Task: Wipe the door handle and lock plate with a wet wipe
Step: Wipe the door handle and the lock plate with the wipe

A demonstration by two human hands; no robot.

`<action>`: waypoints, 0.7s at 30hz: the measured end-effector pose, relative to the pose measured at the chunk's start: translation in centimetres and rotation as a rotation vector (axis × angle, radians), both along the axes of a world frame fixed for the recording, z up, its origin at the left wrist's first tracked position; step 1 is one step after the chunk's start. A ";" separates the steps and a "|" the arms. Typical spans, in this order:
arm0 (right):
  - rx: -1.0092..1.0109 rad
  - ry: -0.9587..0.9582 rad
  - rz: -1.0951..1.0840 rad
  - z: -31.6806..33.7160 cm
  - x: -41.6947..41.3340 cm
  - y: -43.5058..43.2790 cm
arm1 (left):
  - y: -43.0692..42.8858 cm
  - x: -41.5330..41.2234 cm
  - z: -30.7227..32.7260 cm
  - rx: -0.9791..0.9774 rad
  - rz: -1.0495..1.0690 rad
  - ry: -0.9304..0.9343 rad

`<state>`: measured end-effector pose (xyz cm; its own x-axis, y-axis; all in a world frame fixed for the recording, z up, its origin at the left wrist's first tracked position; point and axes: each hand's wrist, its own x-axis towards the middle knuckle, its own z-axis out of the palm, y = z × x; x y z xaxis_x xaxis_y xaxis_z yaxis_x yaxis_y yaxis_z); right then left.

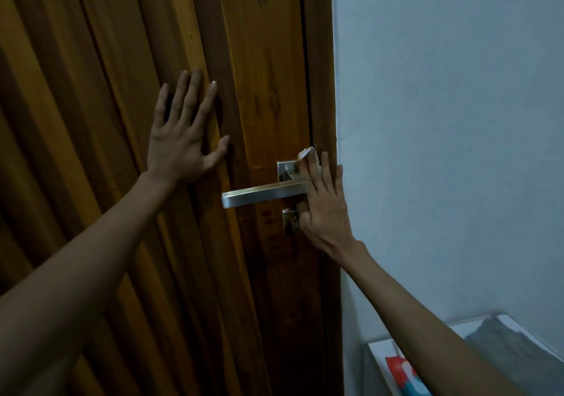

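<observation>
At lower right, a red-and-blue packet (403, 374) lies on a white surface (518, 331), its print unreadable. Mid-frame, the right hand (325, 209) presses a white wet wipe (306, 153) against the lock plate (285, 168) behind the steel handle (262, 195). The left hand (180, 133) lies spread flat on the wooden door (91, 90).

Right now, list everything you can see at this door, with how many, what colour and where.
door: one, brown wood with vertical grooves, fills the left and centre
door handle: one, brushed silver lever, level, pointing left from the door's right edge
handle plate: one, silver square, behind the lever's pivot
lock plate: one, silver, just below the lever, partly covered
wet wipe: one, white, pressed at the handle plate's upper right corner
wall: one, pale grey-blue, right of the door
wipe pack: one, red and teal, bottom right on a white surface
left hand: one, flat on the door, fingers spread
right hand: one, holding the wipe against the hardware
</observation>
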<state>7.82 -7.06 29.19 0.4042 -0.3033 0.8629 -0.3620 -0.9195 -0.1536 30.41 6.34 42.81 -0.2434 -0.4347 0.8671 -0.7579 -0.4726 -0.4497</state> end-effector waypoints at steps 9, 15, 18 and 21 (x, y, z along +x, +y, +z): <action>-0.044 0.120 -0.077 -1.7 -0.9 -0.1 | -1.7 -1.2 3.0 0.143 -0.058 -0.229; -0.363 0.307 -0.087 2.6 -3.0 -3.0 | -1.7 -1.4 3.0 0.182 -0.037 -0.238; -0.454 0.408 -0.094 2.8 -4.1 -4.1 | -1.6 -1.5 2.9 0.174 -0.040 -0.233; -0.572 0.525 -0.101 4.8 -5.0 -4.8 | -1.4 -1.6 3.0 0.212 -0.028 -0.222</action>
